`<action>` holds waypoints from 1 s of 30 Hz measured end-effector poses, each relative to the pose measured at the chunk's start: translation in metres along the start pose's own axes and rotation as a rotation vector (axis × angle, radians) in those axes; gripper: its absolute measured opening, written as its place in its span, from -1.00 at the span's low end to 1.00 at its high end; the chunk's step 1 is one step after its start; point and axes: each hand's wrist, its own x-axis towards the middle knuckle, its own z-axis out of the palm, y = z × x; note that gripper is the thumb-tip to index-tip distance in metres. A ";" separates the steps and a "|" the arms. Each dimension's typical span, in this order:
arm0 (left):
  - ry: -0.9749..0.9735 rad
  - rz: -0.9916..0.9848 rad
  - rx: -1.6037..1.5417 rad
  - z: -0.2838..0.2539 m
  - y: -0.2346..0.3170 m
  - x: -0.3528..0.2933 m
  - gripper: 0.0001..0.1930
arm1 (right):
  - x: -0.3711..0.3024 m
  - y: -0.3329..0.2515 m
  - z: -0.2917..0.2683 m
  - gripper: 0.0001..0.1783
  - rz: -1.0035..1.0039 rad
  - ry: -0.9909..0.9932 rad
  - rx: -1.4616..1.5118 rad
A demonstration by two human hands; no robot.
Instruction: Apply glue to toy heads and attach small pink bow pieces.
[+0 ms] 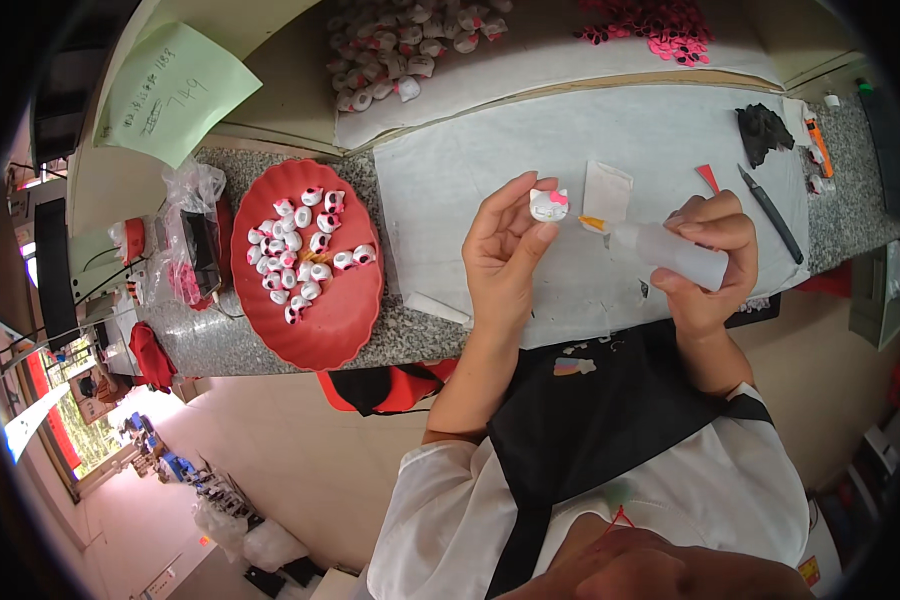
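Between the thumb and fingers of my left hand (pixel 507 240) is a small white cat-head figure (pixel 549 205) with a pink bow, its face turned up. My right hand (pixel 715 255) is wrapped round a translucent white squeeze bottle (pixel 675 252), tilted with its nozzle towards the left. The bottle's yellowish tip (pixel 594 224) is close to the figure's right side; whether they touch I cannot tell. Under my hands lies a white sheet (pixel 450 190) over the worktop. A small white paper square (pixel 609 190) rests just beyond the bottle tip.
To the left, a red scalloped dish (pixel 345 315) holds several similar figures. More white figures (pixel 410 45) and pink pieces (pixel 670 30) lie on the back shelf. At the right are a knife-like tool (pixel 770 212), a crumpled black piece (pixel 765 133) and an orange lighter-like object (pixel 820 148).
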 end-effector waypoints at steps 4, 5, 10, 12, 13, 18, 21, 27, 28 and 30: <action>-0.002 0.007 0.030 -0.002 -0.002 -0.001 -0.61 | -0.001 -0.001 0.006 -0.53 -0.091 -0.040 -0.020; 0.001 0.004 0.029 -0.002 -0.002 -0.001 -0.61 | -0.001 -0.001 0.006 -0.53 -0.087 -0.040 -0.020; -0.005 -0.017 0.057 -0.001 -0.001 -0.001 -0.61 | -0.002 -0.001 0.006 -0.51 -0.091 -0.067 -0.047; -0.012 -0.014 0.070 -0.001 -0.001 -0.001 -0.61 | -0.001 -0.001 0.005 -0.51 -0.093 -0.071 -0.055; -0.019 -0.008 0.083 -0.001 -0.001 -0.001 -0.61 | 0.000 -0.001 0.005 -0.51 -0.098 -0.076 -0.063; -0.003 -0.004 0.072 -0.002 -0.003 -0.001 -0.62 | 0.001 -0.004 0.002 -0.52 -0.078 -0.099 -0.084; -0.005 -0.006 0.045 0.000 -0.003 0.000 -0.62 | 0.000 -0.001 0.001 -0.53 -0.097 -0.078 -0.080; -0.021 -0.039 0.041 -0.001 -0.003 -0.001 -0.62 | -0.001 0.000 0.004 -0.54 -0.118 -0.060 -0.062; -0.019 -0.050 0.038 -0.001 -0.003 -0.001 -0.62 | -0.001 0.001 0.004 -0.54 -0.122 -0.063 -0.062; -0.019 -0.052 0.041 0.000 -0.002 -0.001 -0.62 | -0.001 -0.001 0.003 -0.54 -0.113 -0.076 -0.066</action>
